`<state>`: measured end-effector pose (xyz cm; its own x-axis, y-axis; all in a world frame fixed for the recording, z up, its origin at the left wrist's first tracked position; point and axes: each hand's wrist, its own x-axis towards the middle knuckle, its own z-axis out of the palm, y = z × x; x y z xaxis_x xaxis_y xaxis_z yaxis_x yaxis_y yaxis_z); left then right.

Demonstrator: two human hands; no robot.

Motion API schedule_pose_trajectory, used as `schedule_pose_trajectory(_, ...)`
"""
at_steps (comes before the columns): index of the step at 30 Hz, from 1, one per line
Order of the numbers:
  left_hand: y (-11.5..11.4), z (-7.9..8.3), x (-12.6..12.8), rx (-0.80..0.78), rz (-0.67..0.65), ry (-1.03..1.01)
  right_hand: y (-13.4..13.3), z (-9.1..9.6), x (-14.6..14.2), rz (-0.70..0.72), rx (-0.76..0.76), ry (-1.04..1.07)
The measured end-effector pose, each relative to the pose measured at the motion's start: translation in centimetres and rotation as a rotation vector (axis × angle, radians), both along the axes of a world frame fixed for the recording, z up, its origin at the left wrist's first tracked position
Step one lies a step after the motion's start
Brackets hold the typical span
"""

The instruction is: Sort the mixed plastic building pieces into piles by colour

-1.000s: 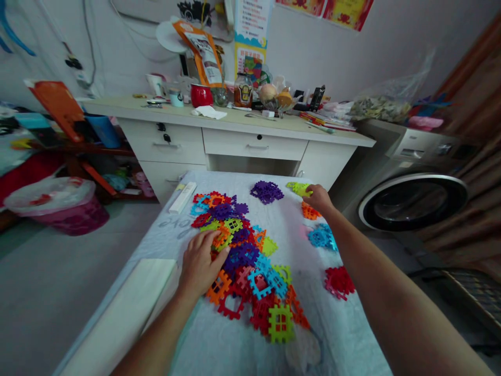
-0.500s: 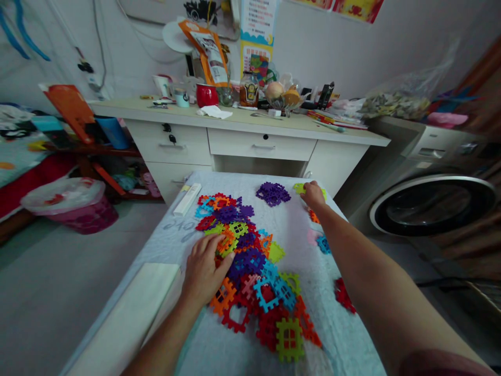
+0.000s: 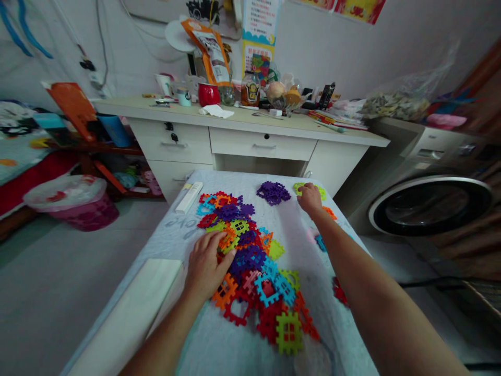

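My left hand (image 3: 207,263) lies spread on the left edge of a mixed heap of plastic interlocking building pieces (image 3: 252,258), thumb apart, touching orange and yellow-green ones. The heap has purple, red, blue, orange and yellow-green pieces, some with window cutouts. At the far right corner of the table, my right hand (image 3: 311,198) is beside a group of yellow-green pieces (image 3: 321,191). Its fingers are loosely bent, and no piece shows in them. A purple pile (image 3: 273,192) lies left of that hand. Orange (image 3: 330,212), blue (image 3: 321,242) and red pieces (image 3: 340,292) lie along the right side, partly behind my forearm.
A cloth covers the table (image 3: 309,292). A long white box (image 3: 129,313) lies at the near left, with a smaller white box (image 3: 189,197) beyond. Behind stands a white desk (image 3: 242,122) holding jars and a red cup. A washing machine (image 3: 426,188) is at right, a pink bin (image 3: 80,203) at left.
My right hand has drawn back slightly toward me, and more of the yellow-green pieces shows behind it. The left hand stays on the heap. The view has shifted a little.
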<state>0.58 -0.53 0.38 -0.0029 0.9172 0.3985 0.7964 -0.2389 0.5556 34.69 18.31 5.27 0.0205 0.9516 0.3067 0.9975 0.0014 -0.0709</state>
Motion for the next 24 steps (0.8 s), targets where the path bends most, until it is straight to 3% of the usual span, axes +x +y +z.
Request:
schedule_pose_trajectory(4,-0.1,0.1,0.0,-0.002,-0.007,0.004,-3.6,1.0,-2.7,0.105,-0.112,0.139)
schedule_pose_trajectory(9,-0.2,0.0,0.0,0.007,-0.004,0.011,-10.2,2.0,-5.3,0.293,-0.304,0.193)
schedule_pose_trajectory(14,-0.3,0.0,0.0,-0.001,0.003,0.015,-15.3,0.8,-6.1,0.405,-0.414,0.187)
schedule_pose_trajectory(19,-0.4,0.2,0.1,-0.002,0.002,0.033,-17.1,-1.4,-6.4,0.345,-0.36,0.206)
schedule_pose_trajectory(24,-0.4,0.4,0.2,0.003,0.002,0.029,-17.2,-1.8,-6.7,0.276,-0.319,0.349)
